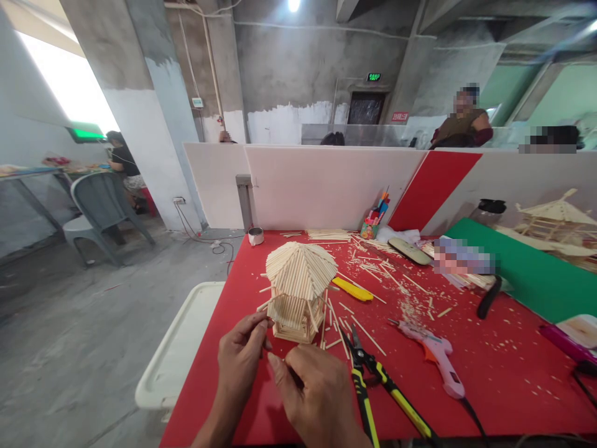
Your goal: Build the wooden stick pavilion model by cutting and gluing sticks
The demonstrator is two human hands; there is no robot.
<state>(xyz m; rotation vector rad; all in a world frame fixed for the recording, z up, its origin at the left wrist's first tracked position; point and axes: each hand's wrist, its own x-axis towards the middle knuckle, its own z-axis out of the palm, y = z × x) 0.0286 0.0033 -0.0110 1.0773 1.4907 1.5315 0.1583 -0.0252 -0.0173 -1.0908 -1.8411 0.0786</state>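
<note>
A small pavilion model (301, 274) built of pale wooden sticks stands upright on the red tabletop, with a many-sided sloping roof and short sticks jutting out below it. At its near left side is my left hand (242, 348), thumb and fingers pinched together close to a jutting stick. Whatever lies between those fingertips is too small to make out. My right hand (319, 392) is curled in front of the model, thumb against the bent fingers, which hide anything inside. Pruning shears (368, 367) with black and yellow handles lie just right of it, blades slightly apart.
Right of the shears lies a pink glue gun (436, 354) with its cord. A yellow utility knife (353, 289), loose sticks (329, 235) and wood scraps are behind. A tape roll (255, 236), a pen cup (370, 228) and a green board (517, 267) stand farther back.
</note>
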